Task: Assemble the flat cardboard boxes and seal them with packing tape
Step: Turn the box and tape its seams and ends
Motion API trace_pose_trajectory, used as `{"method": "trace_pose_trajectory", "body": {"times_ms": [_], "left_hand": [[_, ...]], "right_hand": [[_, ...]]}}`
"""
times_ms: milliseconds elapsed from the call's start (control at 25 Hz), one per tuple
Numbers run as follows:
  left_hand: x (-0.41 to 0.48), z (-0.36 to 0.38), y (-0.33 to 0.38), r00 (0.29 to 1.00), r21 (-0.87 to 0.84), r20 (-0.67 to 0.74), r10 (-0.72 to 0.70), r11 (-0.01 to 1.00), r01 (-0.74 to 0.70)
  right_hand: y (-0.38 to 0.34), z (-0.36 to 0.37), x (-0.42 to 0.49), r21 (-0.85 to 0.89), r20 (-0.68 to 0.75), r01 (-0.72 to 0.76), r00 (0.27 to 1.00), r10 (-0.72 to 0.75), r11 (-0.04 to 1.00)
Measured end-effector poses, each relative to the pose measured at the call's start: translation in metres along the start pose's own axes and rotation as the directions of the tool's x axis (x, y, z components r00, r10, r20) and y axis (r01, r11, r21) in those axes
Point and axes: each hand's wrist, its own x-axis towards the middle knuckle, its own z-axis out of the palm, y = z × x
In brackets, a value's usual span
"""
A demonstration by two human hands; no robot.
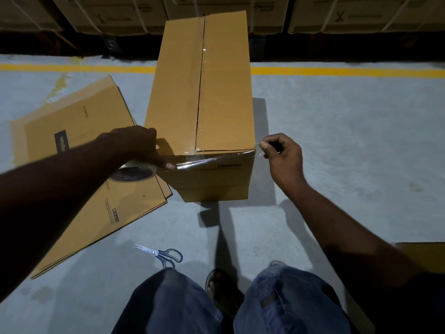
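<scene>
An assembled brown cardboard box [199, 102] stands on the floor, its top flaps closed along a taped centre seam. A strip of clear packing tape [212, 161] stretches across the near top edge of the box. My left hand [139, 145] holds the tape roll [134, 173] at the box's near left corner, a finger pressing the tape to the cardboard. My right hand [281, 155] pinches the free end of the tape just past the near right corner. A stack of flat cardboard boxes [79, 169] lies to the left.
Blue-handled scissors [163, 255] lie on the grey floor in front of my knees. A yellow line [337, 71] crosses the floor behind the box. Strapped cartons [349, 13] line the back. Another cardboard piece [423, 254] shows at the right edge.
</scene>
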Motion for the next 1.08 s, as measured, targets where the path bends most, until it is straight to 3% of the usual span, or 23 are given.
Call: {"method": "trace_pose_trajectory", "body": {"times_ms": [240, 480, 600, 680, 720, 760, 840, 880, 960, 1080], "left_hand": [[0.004, 0.006, 0.003, 0.999, -0.029, -0.043, -0.021, 0.999, 0.019], [0.015, 0.0, 0.004, 1.0, -0.004, -0.019, 0.003, 1.0, -0.003], [0.019, -0.001, 0.005, 1.0, 0.001, -0.004, 0.009, 1.0, -0.009], [0.019, -0.001, 0.005, 1.0, 0.034, -0.005, 0.015, 0.999, -0.015], [0.02, 0.0, 0.005, 1.0, 0.044, -0.007, 0.018, 0.999, -0.018], [0.021, 0.0, 0.005, 1.0, 0.046, -0.011, 0.021, 0.999, -0.02], [0.019, 0.001, 0.005, 0.999, 0.046, -0.024, 0.028, 0.999, -0.027], [0.018, 0.001, 0.006, 0.999, 0.047, -0.03, 0.025, 0.999, -0.024], [0.015, 0.001, 0.009, 0.999, 0.043, -0.042, 0.002, 0.999, 0.0], [0.01, 0.006, 0.013, 0.996, 0.012, -0.089, -0.016, 1.0, 0.017]], "right_hand": [[0.008, 0.007, 0.009, -0.016, 0.031, -0.128, 0.991, 0.128, 0.992], [0.018, 0.019, 0.007, 0.194, 0.035, -0.255, 0.967, 0.253, 0.947], [0.027, 0.026, 0.001, 0.111, -0.046, -0.279, 0.957, 0.285, 0.954], [0.018, 0.019, 0.0, 0.024, -0.143, -0.127, 0.981, 0.129, 0.992], [0.009, 0.012, 0.002, -0.065, -0.147, 0.036, 0.988, -0.045, 0.997], [0.0, 0.006, 0.005, -0.155, -0.083, 0.225, 0.967, -0.239, 0.962], [-0.015, -0.003, 0.015, -0.243, 0.188, 0.546, 0.838, -0.513, 0.802], [-0.018, -0.004, 0.021, -0.261, 0.335, 0.64, 0.762, -0.554, 0.723], [-0.021, 0.002, 0.031, -0.3, 0.572, 0.736, 0.648, -0.503, 0.607], [-0.013, 0.017, 0.034, -0.359, 0.744, 0.783, 0.569, -0.351, 0.508]]}}
